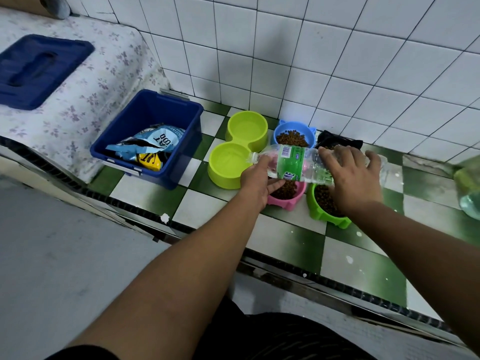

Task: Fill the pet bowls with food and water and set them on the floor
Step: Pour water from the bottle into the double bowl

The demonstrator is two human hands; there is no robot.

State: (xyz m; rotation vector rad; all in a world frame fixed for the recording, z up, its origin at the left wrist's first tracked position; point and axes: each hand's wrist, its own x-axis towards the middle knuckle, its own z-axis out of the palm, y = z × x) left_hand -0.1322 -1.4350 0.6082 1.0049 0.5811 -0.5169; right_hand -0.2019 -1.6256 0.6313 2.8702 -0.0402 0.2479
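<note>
A clear plastic bottle point(293, 162) with a green label lies almost level, its neck pointing left over the near cup of a lime double bowl point(233, 175). My left hand point(255, 183) holds it near the neck, and my right hand point(350, 175) grips its body from above. Both lime cups hold water. A blue bowl point(283, 131), a pink bowl point(288, 202) and a green bowl point(315, 206) hold brown kibble. A black bowl point(337, 140) sits behind my right hand, mostly hidden.
All the bowls stand on a green-and-white checkered counter point(285, 235) against a white tiled wall. A blue bin point(135, 120) with pet food bags point(153, 144) is at the left. Its blue lid point(39, 71) lies on a floral cloth. A blurry greenish object point(470, 188) is at the right edge.
</note>
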